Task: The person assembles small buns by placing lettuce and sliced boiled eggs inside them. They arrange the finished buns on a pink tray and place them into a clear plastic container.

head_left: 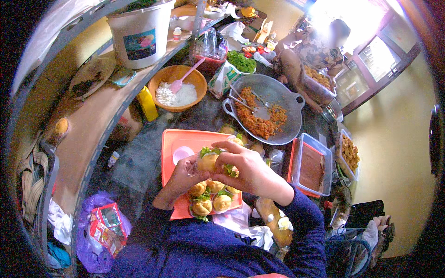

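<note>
Both my hands hold one small golden bun (208, 161) with green lettuce sticking out of it, above an orange tray (185, 139). My left hand (181, 176) cups the bun from below and the left. My right hand (241, 167) closes over its right side, and a bit of lettuce (230, 170) shows under its fingers. Several filled buns (211, 197) with lettuce lie on the near end of the tray, just under my hands. A small pale pink lid or dish (182, 154) sits on the tray to the left of the bun.
A metal wok (287, 97) of orange filling with spoons stands beyond the tray. An orange bowl (163, 75) with white shreds and a pink spoon is at the back left. Clear containers (311, 167) stand at the right. Another person (315, 46) sits at the far end.
</note>
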Demonstrator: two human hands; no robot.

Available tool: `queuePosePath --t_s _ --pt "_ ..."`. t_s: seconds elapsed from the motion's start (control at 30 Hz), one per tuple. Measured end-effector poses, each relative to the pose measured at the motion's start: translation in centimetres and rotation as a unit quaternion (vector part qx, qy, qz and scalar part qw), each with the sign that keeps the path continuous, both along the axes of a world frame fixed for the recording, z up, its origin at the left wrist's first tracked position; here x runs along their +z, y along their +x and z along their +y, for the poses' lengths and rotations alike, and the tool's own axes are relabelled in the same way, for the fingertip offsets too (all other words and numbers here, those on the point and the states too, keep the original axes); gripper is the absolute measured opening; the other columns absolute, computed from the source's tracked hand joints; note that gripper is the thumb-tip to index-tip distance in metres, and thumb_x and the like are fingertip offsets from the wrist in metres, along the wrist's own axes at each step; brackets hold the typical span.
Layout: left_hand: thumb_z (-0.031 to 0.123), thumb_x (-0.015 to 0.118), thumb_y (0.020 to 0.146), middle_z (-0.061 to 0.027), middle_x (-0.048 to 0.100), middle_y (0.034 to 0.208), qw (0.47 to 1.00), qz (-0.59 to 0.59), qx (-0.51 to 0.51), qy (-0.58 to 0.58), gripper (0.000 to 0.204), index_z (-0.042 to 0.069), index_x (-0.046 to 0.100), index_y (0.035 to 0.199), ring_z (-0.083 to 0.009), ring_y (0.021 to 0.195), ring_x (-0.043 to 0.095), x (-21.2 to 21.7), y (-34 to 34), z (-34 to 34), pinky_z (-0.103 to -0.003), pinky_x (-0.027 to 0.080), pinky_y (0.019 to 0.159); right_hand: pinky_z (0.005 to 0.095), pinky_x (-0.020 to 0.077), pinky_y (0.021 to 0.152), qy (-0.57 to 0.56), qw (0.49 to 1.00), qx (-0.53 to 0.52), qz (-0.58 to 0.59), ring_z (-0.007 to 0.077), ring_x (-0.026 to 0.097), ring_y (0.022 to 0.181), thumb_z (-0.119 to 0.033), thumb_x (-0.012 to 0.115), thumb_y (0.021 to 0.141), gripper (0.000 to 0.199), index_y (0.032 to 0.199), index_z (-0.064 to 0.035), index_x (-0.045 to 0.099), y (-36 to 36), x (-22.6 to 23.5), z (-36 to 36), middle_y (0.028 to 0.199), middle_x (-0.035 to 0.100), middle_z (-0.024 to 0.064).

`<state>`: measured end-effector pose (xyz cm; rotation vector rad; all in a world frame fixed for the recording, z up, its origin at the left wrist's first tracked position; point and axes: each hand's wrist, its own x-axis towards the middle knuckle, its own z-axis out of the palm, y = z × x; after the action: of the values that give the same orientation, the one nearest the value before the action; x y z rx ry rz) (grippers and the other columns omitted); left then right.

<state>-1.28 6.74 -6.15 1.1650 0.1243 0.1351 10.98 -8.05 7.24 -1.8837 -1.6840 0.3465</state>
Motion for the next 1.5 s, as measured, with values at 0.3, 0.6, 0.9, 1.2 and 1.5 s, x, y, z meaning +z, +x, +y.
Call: queuePosePath --t_s 0.3,0.6,0.9,1.2,1.5 --pt "0.022 0.074 0.081 -0.0058 0.057 0.119 0.999 -0.012 -0.034 -0.03 0.059 -0.003 0.048 0.127 -0.0162 0.109 0.055 -1.0 0.3 0.4 -0.033 0.045 0.096 0.0395 0.0499 0.081 0.009 0.999 0.001 0.041 0.0346 0.061 0.093 -0.016 0.073 0.076 0.021 0.087 -0.0024 0.061 0.3 0.2 0.3 0.107 0.061 0.015" --pt "0.079 0.041 0.077 -0.0157 0.044 0.137 0.972 -0.044 -0.098 -0.208 0.103 -0.002 0.032 0.14 -0.0283 0.125 0.046 0.7 -0.8 0.6 -0.045 0.038 0.102 0.0323 0.0444 0.087 0.004 0.976 -0.057 0.21 0.0195 0.058 0.1 -0.013 0.072 0.081 0.019 0.078 -0.0029 0.056 3.2 -1.6 -0.4 0.105 0.063 0.0115" --pt "0.075 0.044 0.077 -0.0148 0.022 0.151 0.876 -0.167 -0.066 -0.447 0.101 0.012 0.011 0.149 -0.0353 0.137 0.026 0.8 -1.1 -3.1 -0.054 0.023 0.111 0.0263 0.0428 0.084 0.141 0.934 -0.188 0.271 0.0107 0.054 0.092 -0.013 0.068 0.084 0.017 0.083 -0.0031 0.054 2.2 -4.3 -1.4 0.094 0.061 0.0048" --pt "0.052 0.047 0.09 -0.0104 0.022 0.152 0.952 -0.026 -0.062 -0.297 0.077 0.017 0.012 0.149 -0.0321 0.137 0.028 0.5 -0.8 -3.0 -0.054 0.034 0.105 0.0273 0.046 0.076 0.13 0.932 -0.213 0.265 0.0114 0.055 0.082 -0.014 0.07 0.083 0.02 0.083 -0.002 0.054 2.4 -5.2 -1.9 0.084 0.058 0.0031" --pt "0.043 0.049 0.091 -0.0105 0.017 0.153 0.942 -0.055 -0.09 -0.319 0.076 0.017 0.009 0.149 -0.0308 0.14 0.022 0.4 -0.6 -2.7 -0.054 0.025 0.11 0.0249 0.0428 0.085 0.09 0.911 -0.209 0.343 0.0104 0.054 0.096 -0.02 0.068 0.086 0.02 0.085 -0.0042 0.056 2.6 -5.9 -2.7 0.104 0.059 0.0058"
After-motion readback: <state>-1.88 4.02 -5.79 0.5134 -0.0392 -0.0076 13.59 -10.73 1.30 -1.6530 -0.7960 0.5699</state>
